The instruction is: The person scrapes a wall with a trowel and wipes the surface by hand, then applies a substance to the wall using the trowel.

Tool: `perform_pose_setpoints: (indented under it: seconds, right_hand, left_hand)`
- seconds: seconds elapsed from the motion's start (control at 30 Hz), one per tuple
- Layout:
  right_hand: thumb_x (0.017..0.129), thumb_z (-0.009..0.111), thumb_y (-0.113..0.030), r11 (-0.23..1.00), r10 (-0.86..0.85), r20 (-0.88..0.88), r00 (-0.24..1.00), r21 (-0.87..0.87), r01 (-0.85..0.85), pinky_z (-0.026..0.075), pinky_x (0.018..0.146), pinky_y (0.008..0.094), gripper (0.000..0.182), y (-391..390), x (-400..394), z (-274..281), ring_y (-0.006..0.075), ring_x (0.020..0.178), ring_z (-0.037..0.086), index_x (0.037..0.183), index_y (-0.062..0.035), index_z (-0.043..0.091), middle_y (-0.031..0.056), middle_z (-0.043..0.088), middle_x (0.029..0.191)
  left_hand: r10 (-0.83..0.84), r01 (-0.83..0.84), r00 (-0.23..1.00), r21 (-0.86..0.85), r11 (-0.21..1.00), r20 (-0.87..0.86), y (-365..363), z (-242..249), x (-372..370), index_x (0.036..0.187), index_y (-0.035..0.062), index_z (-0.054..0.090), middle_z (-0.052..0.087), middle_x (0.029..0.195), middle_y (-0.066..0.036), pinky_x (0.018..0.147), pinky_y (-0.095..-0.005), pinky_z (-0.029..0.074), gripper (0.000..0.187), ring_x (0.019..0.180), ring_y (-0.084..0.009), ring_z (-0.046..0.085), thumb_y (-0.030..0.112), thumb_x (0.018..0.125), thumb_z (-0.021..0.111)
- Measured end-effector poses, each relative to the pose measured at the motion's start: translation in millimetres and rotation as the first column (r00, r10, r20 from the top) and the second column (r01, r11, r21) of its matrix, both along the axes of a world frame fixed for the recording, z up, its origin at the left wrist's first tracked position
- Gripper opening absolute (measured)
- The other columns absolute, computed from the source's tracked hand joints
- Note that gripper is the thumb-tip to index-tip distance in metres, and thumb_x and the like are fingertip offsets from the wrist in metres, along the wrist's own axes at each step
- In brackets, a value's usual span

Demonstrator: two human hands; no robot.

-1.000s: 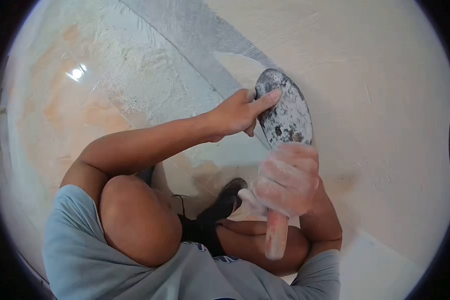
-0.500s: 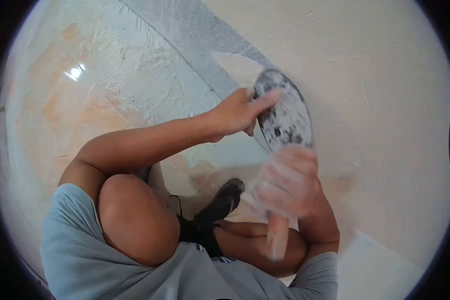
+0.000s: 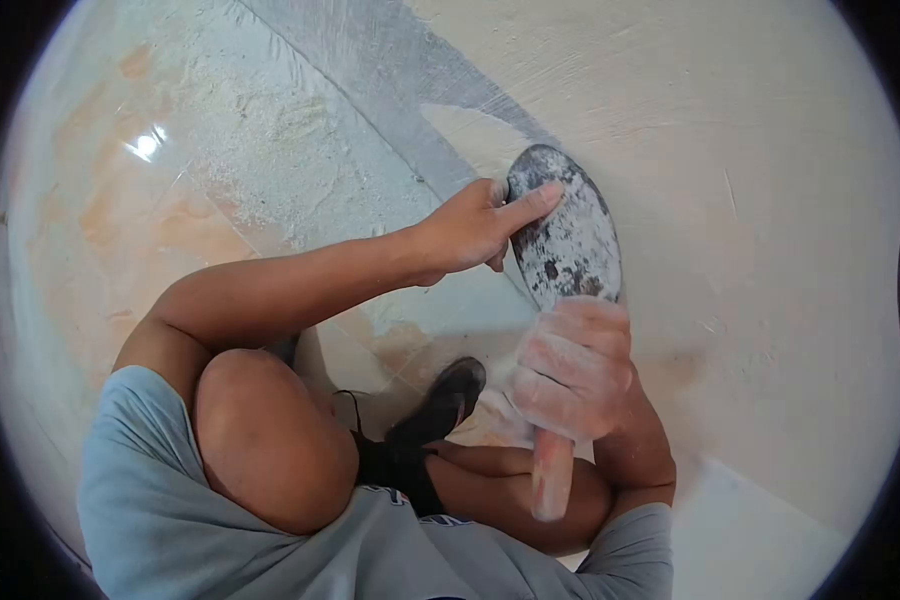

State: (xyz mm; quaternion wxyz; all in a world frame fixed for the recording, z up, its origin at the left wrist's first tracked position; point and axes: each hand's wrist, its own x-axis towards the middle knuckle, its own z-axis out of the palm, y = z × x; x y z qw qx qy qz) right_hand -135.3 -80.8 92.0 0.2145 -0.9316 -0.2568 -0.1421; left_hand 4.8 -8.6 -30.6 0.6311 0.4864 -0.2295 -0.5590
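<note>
A trowel [image 3: 576,225] with a dark, oval blade smeared with white material is held between both hands. My right hand [image 3: 575,370], dusted white, is wrapped around its grip, and the rounded wooden handle end [image 3: 552,480] sticks out below the fist. My left hand [image 3: 480,225] pinches the left edge of the blade, its thumb lying flat across the upper face and the other fingers mostly hidden behind. The blade is in front of a pale, coated surface [image 3: 760,220].
A grey strip [image 3: 400,60] runs diagonally along the pale surface's edge. White crumbs and dust [image 3: 280,150] cover the glossy, orange-patched tiled floor [image 3: 160,220] at left. My bent knee [image 3: 270,440] and dark shoe [image 3: 445,395] are below the trowel.
The right hand and blade, blurred before, now look sharper. The blade has shifted very slightly down and left; both hands keep their hold.
</note>
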Motion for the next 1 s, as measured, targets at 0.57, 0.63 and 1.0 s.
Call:
perform_pose_setpoints:
  seconds: [0.57, 0.63, 1.0]
  right_hand:
    - [0.067, 0.082, -0.015, 1.000, -0.018, 0.040, 0.999, 0.024, 0.017, 0.039, 0.046, 0.0320, 0.027, -6, 6, -12, 0.0198, 0.050, 0.053, 0.067, -0.0100, 0.056, 0.0015, 0.051, 0.064]
    - [0.068, 0.083, -0.017, 0.999, -0.026, 0.055, 0.998, 0.035, 0.024, 0.038, 0.046, 0.0322, 0.028, -9, 6, -20, 0.0200, 0.051, 0.053, 0.067, -0.0096, 0.056, 0.0015, 0.050, 0.064]
    - [0.064, 0.077, -0.013, 0.995, -0.017, 0.059, 0.998, 0.098, 0.011, 0.036, 0.041, 0.0272, 0.020, -13, 11, -13, 0.0136, 0.045, 0.046, 0.062, -0.0141, 0.057, -0.0028, 0.043, 0.058]
  left_hand:
    - [0.012, -0.009, 0.999, 0.045, 0.999, -0.050, -5, -2, 5, 0.086, 0.0054, 0.060, 0.050, 0.069, -0.002, 0.058, -0.0285, 0.044, 0.060, 0.060, -0.0117, 0.049, 0.063, 0.104, 0.052]
    - [-0.043, 0.037, 0.998, 0.124, 0.992, 0.044, 0, 2, 15, 0.087, 0.0055, 0.059, 0.050, 0.068, -0.002, 0.058, -0.0287, 0.043, 0.061, 0.061, -0.0117, 0.049, 0.064, 0.103, 0.052]
    - [0.026, -0.018, 0.998, 0.112, 0.993, -0.065, -2, -10, 3, 0.081, 0.0044, 0.062, 0.052, 0.064, -0.003, 0.054, -0.0306, 0.042, 0.067, 0.057, -0.0132, 0.049, 0.069, 0.098, 0.057]
